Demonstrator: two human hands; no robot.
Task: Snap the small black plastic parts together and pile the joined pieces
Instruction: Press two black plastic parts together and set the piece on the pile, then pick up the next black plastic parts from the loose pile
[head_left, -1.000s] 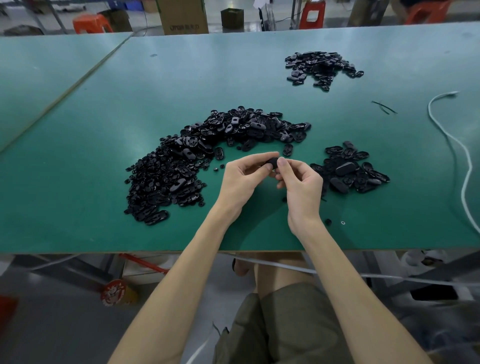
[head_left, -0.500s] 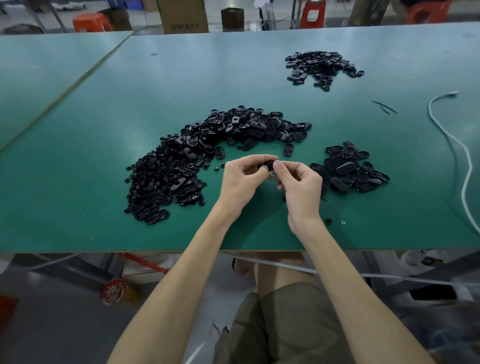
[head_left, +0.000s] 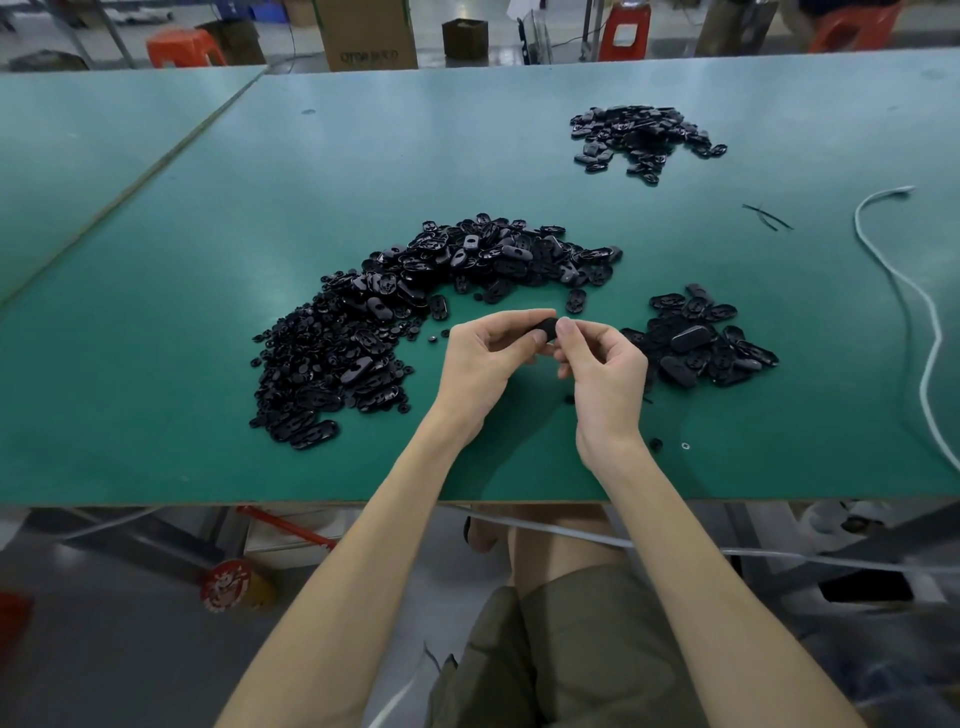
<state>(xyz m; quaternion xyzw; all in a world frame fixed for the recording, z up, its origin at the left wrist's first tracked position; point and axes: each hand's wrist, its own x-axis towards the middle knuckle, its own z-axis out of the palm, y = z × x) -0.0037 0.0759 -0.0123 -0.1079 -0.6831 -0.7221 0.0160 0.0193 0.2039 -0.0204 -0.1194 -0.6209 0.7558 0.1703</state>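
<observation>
A small black plastic part (head_left: 545, 330) is pinched between my two hands above the green table (head_left: 156, 364). My left hand (head_left: 483, 364) grips it from the left with thumb and fingers; my right hand (head_left: 605, 371) pinches it from the right. Most of the part is hidden by my fingertips. A wide curved heap of loose black parts (head_left: 395, 317) lies left of and behind my hands. A smaller pile of black oval pieces (head_left: 701, 345) sits just right of my right hand. A third pile (head_left: 644, 137) lies far back right.
A white cable (head_left: 914, 312) loops along the table's right side. Two thin black strips (head_left: 766, 215) lie behind the right pile. Stray small bits (head_left: 657, 443) and a tiny ring (head_left: 685, 445) rest near the front edge. Boxes and orange stools stand beyond the table.
My hands stay together on the same part and have barely shifted; the fingers have adjusted slightly around it. The piles have not moved.
</observation>
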